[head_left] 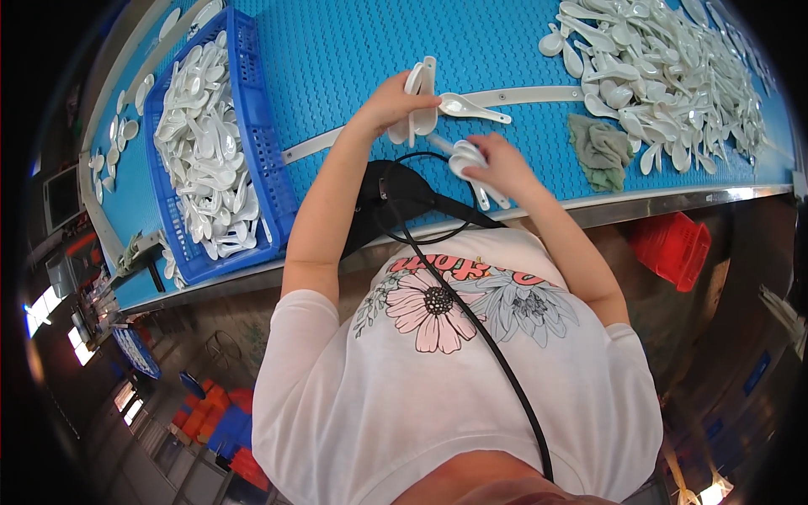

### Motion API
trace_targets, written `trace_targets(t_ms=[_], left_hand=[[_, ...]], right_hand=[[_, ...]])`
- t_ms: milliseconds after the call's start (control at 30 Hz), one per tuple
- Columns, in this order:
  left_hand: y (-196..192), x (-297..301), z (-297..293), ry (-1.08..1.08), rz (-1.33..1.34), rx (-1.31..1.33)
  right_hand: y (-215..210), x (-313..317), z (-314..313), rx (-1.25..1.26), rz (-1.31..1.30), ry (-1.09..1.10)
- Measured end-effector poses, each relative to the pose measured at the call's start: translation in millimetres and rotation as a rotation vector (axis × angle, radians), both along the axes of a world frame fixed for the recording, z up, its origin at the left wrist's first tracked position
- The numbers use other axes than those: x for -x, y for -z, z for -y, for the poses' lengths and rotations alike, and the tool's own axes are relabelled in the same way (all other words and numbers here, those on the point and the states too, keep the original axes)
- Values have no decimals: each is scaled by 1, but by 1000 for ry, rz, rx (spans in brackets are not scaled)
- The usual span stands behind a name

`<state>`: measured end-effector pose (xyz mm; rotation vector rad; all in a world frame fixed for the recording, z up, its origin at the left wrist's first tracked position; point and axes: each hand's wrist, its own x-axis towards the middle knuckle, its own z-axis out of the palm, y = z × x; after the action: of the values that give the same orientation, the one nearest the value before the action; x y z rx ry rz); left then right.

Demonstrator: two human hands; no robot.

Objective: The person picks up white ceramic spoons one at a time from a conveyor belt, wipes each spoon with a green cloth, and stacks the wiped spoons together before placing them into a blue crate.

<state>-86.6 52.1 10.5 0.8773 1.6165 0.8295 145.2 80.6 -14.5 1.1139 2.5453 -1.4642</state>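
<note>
White ceramic soup spoons are in both of my hands above the blue textured work surface (337,50). My left hand (387,107) is closed on a few spoons (426,114), held roughly upright with thumb and fingers around them. Closer to the table's front edge, my right hand (507,171) grips a small bunch of spoons (465,158), their bowls together and handles pointing toward me. A single loose spoon (463,108) lies just right of my left hand, beside the pale strip. Fingers partly cover the spoons in each hand.
On the left stands a blue plastic basket (268,143) full of spoons. A large spoon heap (673,76) spreads at the right, with a grey-green cloth (600,151) beside it. A red basket (673,251) sits below the metal table edge (656,204). A black cable (471,316) crosses my shirt.
</note>
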Motion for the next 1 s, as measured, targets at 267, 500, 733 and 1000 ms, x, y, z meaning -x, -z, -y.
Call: trace_targets(t_ms=[267,500,733,1000], left_hand=[[-9,9,41,-555,609,-74],[-10,3,77,-748,878,-108],[-7,-8,79,-685,906,-185],[-4,-26,54,-421,929,-122]], right_hand=[[-2,8,1,147,-112,-21],[-2,47,-39,-469,-197,40],[-5,39,-50,-227,-5,124],[-88,65,-9,-66,-353,113]])
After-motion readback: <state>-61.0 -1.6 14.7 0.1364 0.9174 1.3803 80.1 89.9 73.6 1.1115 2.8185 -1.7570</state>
